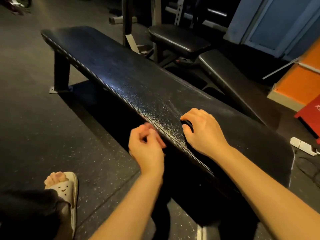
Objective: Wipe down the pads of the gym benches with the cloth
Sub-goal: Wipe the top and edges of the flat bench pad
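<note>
Reference: flat bench pad [121, 71], black and textured, running from the near right to the far left.

1. Left of the pad's near end, my foot in a cream sandal [64, 189] stands on the speckled floor [34, 127].
2. My left hand [147, 146] is at the pad's near long edge. Its fingers are curled and blurred, and I cannot tell whether they grasp anything.
3. My right hand [202, 130] rests on top of the pad, just beside the left, with its fingers bent down. A dark shape sits under the fingertips. I cannot tell whether this is the cloth or shadow, so the grip is undetermined.
4. Right of the pad's near end, a white object [303, 146] lies on the floor.
5. Under the pad's far end, a dark leg [61, 73] meets the floor.
6. Beyond the pad on its right side stands a second bench, with an inclined back pad [230, 78] and a seat pad [178, 38].
7. Behind that bench is a blue panel [277, 23].
</note>
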A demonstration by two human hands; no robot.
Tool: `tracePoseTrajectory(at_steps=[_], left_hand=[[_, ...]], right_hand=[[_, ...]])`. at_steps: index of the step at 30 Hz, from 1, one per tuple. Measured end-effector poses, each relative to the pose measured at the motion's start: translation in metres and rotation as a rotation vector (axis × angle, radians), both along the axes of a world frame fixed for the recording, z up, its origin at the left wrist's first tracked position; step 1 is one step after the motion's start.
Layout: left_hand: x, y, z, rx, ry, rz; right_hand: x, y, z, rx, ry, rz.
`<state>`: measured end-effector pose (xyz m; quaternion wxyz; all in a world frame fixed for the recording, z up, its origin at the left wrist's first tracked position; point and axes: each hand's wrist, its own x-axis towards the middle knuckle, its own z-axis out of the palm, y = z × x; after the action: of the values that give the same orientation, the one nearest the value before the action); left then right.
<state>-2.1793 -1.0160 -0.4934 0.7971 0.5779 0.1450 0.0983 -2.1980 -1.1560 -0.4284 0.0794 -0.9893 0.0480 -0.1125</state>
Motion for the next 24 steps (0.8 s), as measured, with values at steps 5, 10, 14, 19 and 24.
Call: tracePoseTrajectory(at_steps=[5, 10, 14, 19, 24], left_hand=[[-0.027, -0.001, -0.014, 0.076, -0.003, -0.156], [0.057, 0.035, 0.004, 0.179, -0.031, 0.013], [-0.017, 0.01, -0.011, 0.129, -0.083, -0.184], [0.043, 0.029, -0.008, 0.16, 0.013, -0.096], [0.069, 0.045, -0.005, 0.256, 0.077, -0.03]], right_hand=[[-0.001, 0.004, -0.004, 0.018, -0.038, -0.034], [-0.005, 0.01, -0.008, -0.029, 0.009, -0.044], [-0.007, 0.014, -0.008, 0.0, -0.003, -0.079], [-0.016, 0.007, -0.013, 0.049, 0.074, -0.044], [-0.023, 0.01, -0.017, 0.044, 0.111, -0.048]])
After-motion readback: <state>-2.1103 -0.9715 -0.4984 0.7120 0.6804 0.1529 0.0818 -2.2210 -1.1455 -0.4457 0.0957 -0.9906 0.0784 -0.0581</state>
